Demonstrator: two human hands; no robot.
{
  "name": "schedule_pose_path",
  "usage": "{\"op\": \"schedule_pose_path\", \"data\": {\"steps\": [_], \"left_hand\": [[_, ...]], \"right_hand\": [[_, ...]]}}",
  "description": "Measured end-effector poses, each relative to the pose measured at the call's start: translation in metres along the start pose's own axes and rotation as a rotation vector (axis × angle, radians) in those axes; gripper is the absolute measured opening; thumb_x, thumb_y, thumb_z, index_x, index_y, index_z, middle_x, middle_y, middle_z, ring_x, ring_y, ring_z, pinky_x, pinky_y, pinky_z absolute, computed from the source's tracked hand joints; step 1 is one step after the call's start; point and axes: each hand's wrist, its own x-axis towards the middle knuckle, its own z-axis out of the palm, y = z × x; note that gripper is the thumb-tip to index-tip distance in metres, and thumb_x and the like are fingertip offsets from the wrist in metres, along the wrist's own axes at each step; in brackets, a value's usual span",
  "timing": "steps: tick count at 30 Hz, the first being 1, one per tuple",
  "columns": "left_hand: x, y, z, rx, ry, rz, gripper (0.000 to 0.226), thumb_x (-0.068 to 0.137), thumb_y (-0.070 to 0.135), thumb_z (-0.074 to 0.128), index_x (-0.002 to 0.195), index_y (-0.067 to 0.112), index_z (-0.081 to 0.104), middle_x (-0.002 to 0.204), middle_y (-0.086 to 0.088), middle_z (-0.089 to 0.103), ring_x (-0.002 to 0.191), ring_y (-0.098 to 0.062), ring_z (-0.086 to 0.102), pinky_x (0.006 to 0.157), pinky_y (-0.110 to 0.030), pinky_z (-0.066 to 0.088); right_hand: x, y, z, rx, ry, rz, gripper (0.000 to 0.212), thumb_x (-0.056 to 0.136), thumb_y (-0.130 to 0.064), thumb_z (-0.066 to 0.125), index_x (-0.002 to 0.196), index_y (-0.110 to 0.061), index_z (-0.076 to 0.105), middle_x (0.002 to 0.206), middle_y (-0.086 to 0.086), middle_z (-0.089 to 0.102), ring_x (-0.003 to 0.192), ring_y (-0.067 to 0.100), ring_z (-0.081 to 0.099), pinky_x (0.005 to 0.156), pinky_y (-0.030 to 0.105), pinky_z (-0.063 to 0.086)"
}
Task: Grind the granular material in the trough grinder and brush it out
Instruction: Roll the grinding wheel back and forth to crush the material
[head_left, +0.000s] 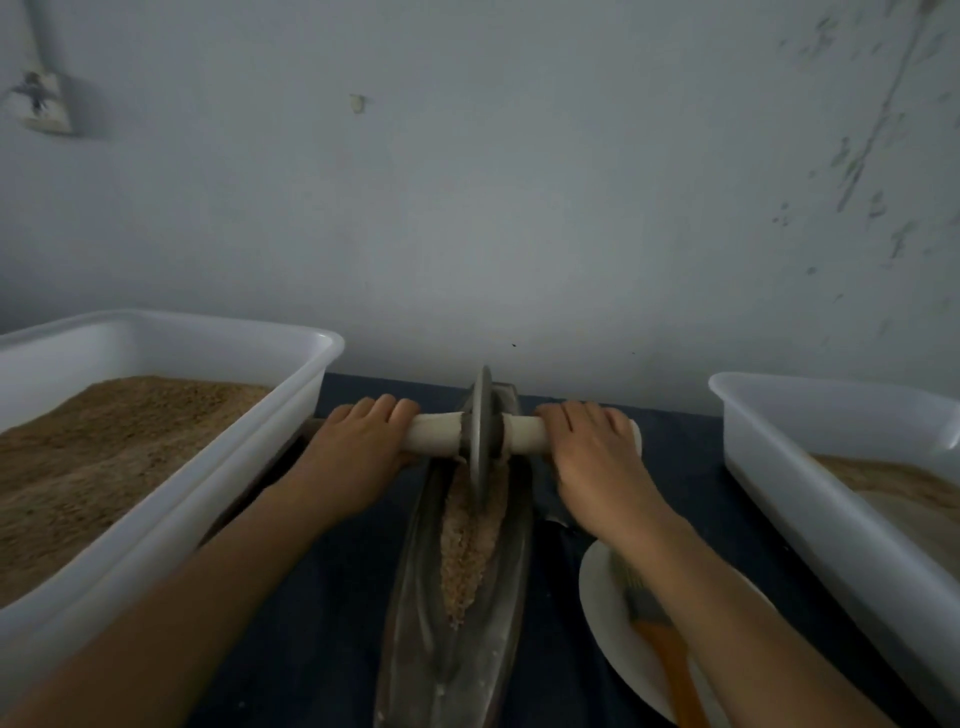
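Grinding step. In mid-frame our left hand (358, 447) and right hand (592, 452) each curl around the handle (436, 434) of the wheel (482, 431), which stands at the far end of the trough (415, 597) over the grain (465, 545). Next we judge a pull toward us. At lower right, a brush (660, 644) waits on a plate (597, 587); tubs (171, 499) flank both sides.
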Motion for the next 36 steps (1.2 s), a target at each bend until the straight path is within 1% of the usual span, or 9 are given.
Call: {"op": "schedule_pose_path", "data": {"steps": [3,6,11,16,20,25,28,31,36], "left_hand": [[0.000,0.002,-0.002,-0.014,0.019,0.019,0.040,0.092,0.045,0.048,0.126,0.025,0.039,0.124,0.004,0.048,0.112,-0.014,0.048,0.094,-0.029,0.036],[-0.004,0.003,-0.018,0.008,-0.066,0.073,0.038,0.092,0.045,0.049,0.123,0.026,0.039,0.123,0.007,0.049,0.112,-0.012,0.048,0.096,-0.027,0.036],[-0.021,-0.001,-0.064,-0.227,-0.524,0.150,0.031,0.087,0.039,0.060,0.113,0.035,0.042,0.104,0.017,0.050,0.093,0.000,0.049,0.079,-0.016,0.037],[-0.028,-0.005,-0.084,-0.297,-0.764,0.131,0.032,0.085,0.043,0.062,0.110,0.037,0.043,0.096,0.020,0.050,0.086,0.003,0.048,0.070,-0.010,0.036],[-0.019,0.001,-0.066,-0.234,-0.627,0.076,0.034,0.089,0.036,0.058,0.118,0.032,0.040,0.114,0.010,0.050,0.102,-0.007,0.049,0.089,-0.023,0.039],[0.000,0.003,-0.018,-0.031,-0.097,0.013,0.038,0.092,0.039,0.051,0.126,0.026,0.038,0.124,0.005,0.047,0.114,-0.014,0.046,0.098,-0.030,0.034],[0.003,0.003,-0.004,-0.080,0.064,-0.012,0.037,0.090,0.038,0.054,0.123,0.026,0.043,0.119,0.006,0.049,0.109,-0.013,0.047,0.095,-0.028,0.033],[0.003,-0.002,-0.009,-0.125,-0.007,0.005,0.037,0.087,0.039,0.058,0.119,0.027,0.046,0.115,0.006,0.052,0.106,-0.013,0.050,0.090,-0.028,0.036],[-0.007,0.001,-0.040,-0.197,-0.283,0.097,0.033,0.083,0.032,0.064,0.111,0.032,0.046,0.105,0.011,0.051,0.096,-0.007,0.051,0.082,-0.022,0.037]], "right_hand": [[-0.003,0.005,-0.001,-0.005,-0.029,-0.023,0.042,0.091,-0.019,0.051,0.132,-0.019,0.040,0.122,0.000,0.048,0.111,0.019,0.043,0.089,0.031,0.027],[-0.009,0.002,-0.016,-0.011,-0.202,-0.041,0.030,0.094,-0.018,0.048,0.123,-0.015,0.041,0.119,0.003,0.049,0.106,0.021,0.046,0.077,0.031,0.028],[-0.020,-0.004,-0.067,0.241,-0.714,-0.070,0.026,0.094,-0.033,0.052,0.110,-0.014,0.043,0.103,0.002,0.050,0.089,0.014,0.047,0.068,0.027,0.036],[-0.025,-0.006,-0.085,0.276,-0.807,-0.112,0.034,0.092,-0.039,0.054,0.114,-0.013,0.047,0.108,0.005,0.054,0.091,0.015,0.050,0.073,0.029,0.040],[-0.016,-0.002,-0.065,0.257,-0.670,-0.051,0.032,0.093,-0.033,0.055,0.117,-0.013,0.047,0.112,0.004,0.054,0.096,0.016,0.051,0.069,0.027,0.037],[-0.002,0.008,-0.016,0.073,-0.166,0.006,0.032,0.092,-0.018,0.050,0.123,-0.017,0.045,0.119,0.003,0.052,0.107,0.021,0.049,0.081,0.032,0.034],[0.002,0.011,0.001,0.038,-0.012,0.018,0.041,0.090,-0.015,0.051,0.130,-0.019,0.043,0.122,-0.001,0.051,0.111,0.018,0.046,0.090,0.030,0.030],[0.001,0.011,-0.004,0.027,-0.077,-0.024,0.037,0.091,-0.016,0.050,0.127,-0.019,0.043,0.119,0.000,0.051,0.108,0.019,0.046,0.084,0.031,0.030],[-0.012,0.002,-0.046,0.174,-0.508,-0.061,0.020,0.094,-0.025,0.051,0.108,-0.014,0.043,0.109,0.006,0.052,0.091,0.018,0.049,0.066,0.030,0.033]]}}
